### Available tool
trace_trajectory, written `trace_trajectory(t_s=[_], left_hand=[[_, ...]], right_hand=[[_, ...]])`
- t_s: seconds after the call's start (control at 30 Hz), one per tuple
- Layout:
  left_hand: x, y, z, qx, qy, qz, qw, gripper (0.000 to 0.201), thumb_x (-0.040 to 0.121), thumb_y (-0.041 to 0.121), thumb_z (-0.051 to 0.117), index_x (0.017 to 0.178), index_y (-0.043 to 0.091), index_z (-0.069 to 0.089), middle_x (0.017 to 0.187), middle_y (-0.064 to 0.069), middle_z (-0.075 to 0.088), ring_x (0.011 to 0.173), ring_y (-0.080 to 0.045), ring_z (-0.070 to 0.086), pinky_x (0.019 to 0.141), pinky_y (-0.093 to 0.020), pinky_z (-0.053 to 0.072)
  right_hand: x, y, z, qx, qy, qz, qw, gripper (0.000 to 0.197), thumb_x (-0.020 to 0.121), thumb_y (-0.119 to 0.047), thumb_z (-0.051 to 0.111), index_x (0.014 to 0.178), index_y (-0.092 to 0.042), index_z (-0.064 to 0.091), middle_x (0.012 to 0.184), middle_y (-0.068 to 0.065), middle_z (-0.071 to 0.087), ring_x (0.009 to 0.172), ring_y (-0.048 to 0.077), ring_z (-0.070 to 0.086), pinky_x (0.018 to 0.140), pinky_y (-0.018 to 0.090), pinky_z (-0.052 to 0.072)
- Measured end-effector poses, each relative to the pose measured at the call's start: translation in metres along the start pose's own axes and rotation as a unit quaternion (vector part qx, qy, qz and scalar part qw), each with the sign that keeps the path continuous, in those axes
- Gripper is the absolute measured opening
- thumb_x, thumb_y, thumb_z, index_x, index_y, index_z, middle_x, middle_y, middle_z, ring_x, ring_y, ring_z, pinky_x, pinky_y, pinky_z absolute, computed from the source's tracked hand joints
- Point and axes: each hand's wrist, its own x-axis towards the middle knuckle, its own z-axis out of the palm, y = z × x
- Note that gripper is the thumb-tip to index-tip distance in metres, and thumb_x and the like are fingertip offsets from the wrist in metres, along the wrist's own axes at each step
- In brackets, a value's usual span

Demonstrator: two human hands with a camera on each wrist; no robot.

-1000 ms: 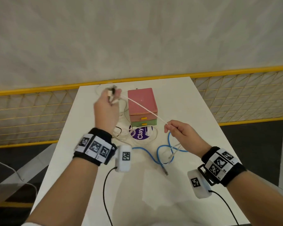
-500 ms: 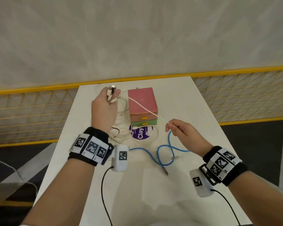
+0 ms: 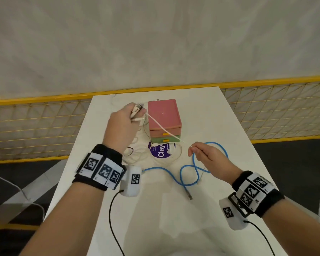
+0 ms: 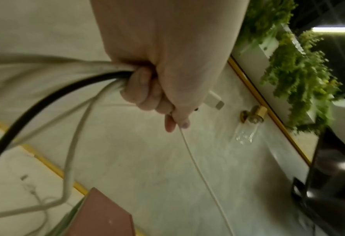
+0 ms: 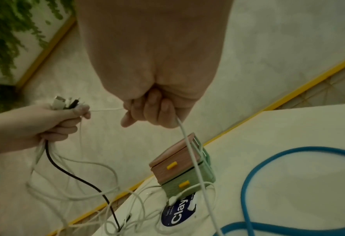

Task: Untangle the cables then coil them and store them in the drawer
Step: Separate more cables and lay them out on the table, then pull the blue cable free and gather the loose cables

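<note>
Up at ten o'clock of the table (image 3: pixel 220 126), the left hand (image 3: pixel 121 126) is clutching a bundle of cable ends (image 3: pixel 137 109) while the right hand (image 3: pixel 209 159) is pinching the thin white cable (image 3: pixel 163 127) stretching between them, across the pink-and-green drawer box (image 3: pixel 164 115), with the blue cable (image 3: pixel 187 174) lying looped at four o'clock of that box.

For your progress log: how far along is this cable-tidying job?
Done: nothing stored; both drawers look closed. In hand: left hand grips several cable ends, right hand pinches a thin white cable stretched between them. Left: blue cable lies uncoiled on the table.
</note>
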Motion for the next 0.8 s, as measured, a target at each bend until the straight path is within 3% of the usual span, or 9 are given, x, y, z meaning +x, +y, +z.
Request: trace_trajectory(t_s=[0.1,0.2,0.37,0.5,0.63,0.7,0.73,0.77,0.8], left_hand=[[-0.016,0.015,0.012,-0.055,-0.168,0.043,0.983,0.023,0.094,0.026,0.061,0.117,0.029,0.061,0.082,0.018,0.061,0.056,0.007,0.055,0.054,-0.007,0.04],[-0.032,0.025,0.034,-0.056,-0.256,0.081,0.962,0.004,0.095,0.022,0.061,0.098,0.021,0.063,0.078,0.012,0.061,0.069,0.003,0.056,0.064,-0.019,0.043],[-0.018,0.006,0.016,-0.014,-0.138,0.013,0.99,0.004,0.094,0.013,0.057,0.098,0.011,0.058,0.079,0.006,0.065,0.068,-0.007,0.061,0.06,-0.018,0.047],[-0.018,-0.01,0.002,-0.014,-0.068,-0.01,0.998,0.03,0.096,0.036,0.053,0.089,0.007,0.059,0.077,-0.011,0.066,0.072,-0.028,0.06,0.068,-0.041,0.048],[-0.022,-0.016,0.003,-0.044,-0.05,-0.047,0.997,0.031,0.097,0.037,0.052,0.09,0.007,0.058,0.076,-0.01,0.064,0.074,-0.029,0.06,0.065,-0.036,0.044],[-0.023,-0.019,0.004,-0.09,-0.018,-0.08,0.993,0.02,0.097,0.033,0.054,0.108,0.016,0.057,0.083,-0.005,0.066,0.077,-0.025,0.062,0.066,-0.029,0.043],[-0.024,-0.02,0.004,-0.114,-0.008,-0.095,0.989,0.025,0.097,0.031,0.055,0.12,0.022,0.053,0.088,-0.004,0.067,0.079,-0.022,0.063,0.069,-0.027,0.045],[-0.025,-0.022,0.004,-0.128,-0.004,-0.103,0.986,0.032,0.097,0.03,0.055,0.128,0.027,0.048,0.091,-0.003,0.067,0.08,-0.02,0.063,0.071,-0.027,0.047],[-0.027,-0.023,0.005,-0.128,-0.007,-0.104,0.986,0.036,0.097,0.03,0.055,0.131,0.028,0.045,0.093,-0.002,0.067,0.08,-0.019,0.063,0.072,-0.027,0.048]], right_hand=[[0.007,-0.014,0.007,0.007,-0.005,-0.019,1.0,0.026,0.101,-0.026,0.037,0.084,-0.032,0.056,0.076,0.019,0.052,0.067,0.027,0.043,0.068,0.044,0.044],[0.019,-0.033,0.011,0.029,-0.004,-0.06,0.998,0.027,0.101,-0.023,0.038,0.086,-0.034,0.057,0.074,0.01,0.054,0.061,0.017,0.036,0.061,0.029,0.038],[0.022,-0.015,-0.001,0.007,-0.075,-0.021,0.997,0.023,0.101,-0.026,0.037,0.088,-0.025,0.057,0.068,-0.004,0.043,0.06,0.01,0.038,0.059,0.028,0.038],[0.027,-0.008,-0.002,-0.204,-0.111,-0.051,0.971,0.022,0.097,-0.027,0.047,0.093,-0.024,0.068,0.084,-0.006,0.039,0.077,0.003,0.042,0.073,0.017,0.036],[0.076,-0.04,-0.001,-0.215,-0.037,-0.024,0.976,0.021,0.096,-0.015,0.047,0.104,-0.01,0.065,0.089,0.006,0.064,0.083,0.029,0.062,0.069,0.034,0.045],[0.103,-0.06,-0.004,-0.132,-0.005,-0.053,0.99,0.049,0.091,0.002,0.045,0.137,-0.015,0.041,0.134,0.015,0.053,0.112,0.033,0.057,0.086,0.038,0.049],[0.112,-0.068,-0.006,-0.106,-0.009,-0.06,0.993,0.072,0.088,0.008,0.043,0.149,-0.019,0.017,0.154,0.012,0.028,0.132,0.029,0.042,0.097,0.037,0.043],[0.117,-0.076,-0.007,-0.091,-0.007,-0.063,0.994,0.085,0.085,0.012,0.041,0.151,-0.022,-0.001,0.16,0.008,0.008,0.143,0.023,0.024,0.103,0.035,0.037],[0.12,-0.079,-0.007,-0.086,0.0,-0.066,0.994,0.088,0.083,0.014,0.039,0.151,-0.023,-0.004,0.161,0.007,0.006,0.145,0.021,0.018,0.105,0.034,0.035]])
